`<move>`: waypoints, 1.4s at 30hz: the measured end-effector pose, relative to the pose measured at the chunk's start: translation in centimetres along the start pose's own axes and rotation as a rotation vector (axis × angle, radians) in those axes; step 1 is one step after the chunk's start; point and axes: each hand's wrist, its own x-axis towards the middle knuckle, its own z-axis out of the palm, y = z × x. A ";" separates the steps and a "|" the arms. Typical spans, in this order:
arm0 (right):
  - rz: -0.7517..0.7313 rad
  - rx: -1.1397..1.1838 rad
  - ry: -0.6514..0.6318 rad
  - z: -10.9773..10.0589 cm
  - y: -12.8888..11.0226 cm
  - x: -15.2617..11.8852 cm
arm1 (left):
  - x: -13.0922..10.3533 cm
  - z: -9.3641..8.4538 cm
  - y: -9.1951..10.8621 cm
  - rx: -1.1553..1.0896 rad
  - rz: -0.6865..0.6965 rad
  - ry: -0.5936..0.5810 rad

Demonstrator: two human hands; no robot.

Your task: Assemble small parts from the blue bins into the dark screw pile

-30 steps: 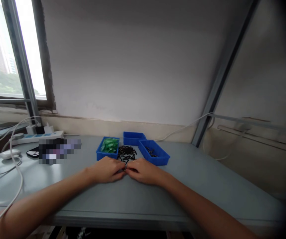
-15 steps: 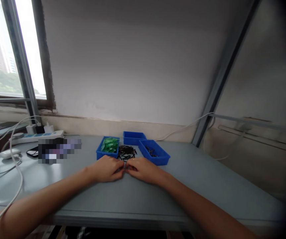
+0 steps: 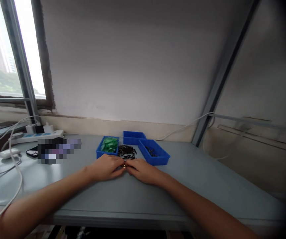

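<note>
My left hand [image 3: 107, 167] and my right hand [image 3: 143, 170] meet fingertip to fingertip low over the table. Pinched between them is a small brass-coloured round piece [image 3: 124, 166], too small to name exactly. Both hands are closed, and their fingers partly cover it. Just beyond them lies a loose pile of small black screw-like parts [image 3: 127, 151]. On its left stands a blue tray [image 3: 99, 154] filled with green plastic packets [image 3: 109, 144]. To the right, an angled blue tray [image 3: 161, 161] holds several dark metal parts [image 3: 150, 151].
Behind the pile is another blue tray [image 3: 134, 139]. A white power strip [image 3: 40, 136] with plugs and cables sits at the back left, near a white charger [image 3: 10, 153]. One white cable [image 3: 18, 186] crosses the left side. The table [image 3: 123, 202] has its front edge below my forearms.
My fingertips have drawn closer together, and the brass-coloured piece now shows between them. My left hand has shifted up slightly. The trays and the pile look unchanged.
</note>
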 end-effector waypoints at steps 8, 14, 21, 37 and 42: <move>0.019 -0.041 -0.031 -0.5 -0.2 -0.2 | 0.0 -0.2 0.0 -0.033 -0.003 0.001; 0.042 -0.108 -0.026 -1.5 -1.2 -0.4 | -0.1 0.2 -0.1 -0.016 -0.036 -0.088; 0.058 -0.157 -0.034 -1.2 -1.0 -0.3 | 0.0 0.0 0.2 -0.017 -0.057 -0.101; -0.234 -0.504 -0.104 -0.3 -1.2 -0.7 | -0.1 0.3 0.1 0.085 -0.154 -0.208; -0.252 -0.517 -0.061 -1.3 -1.1 -0.6 | 0.1 0.1 0.0 0.066 -0.192 -0.196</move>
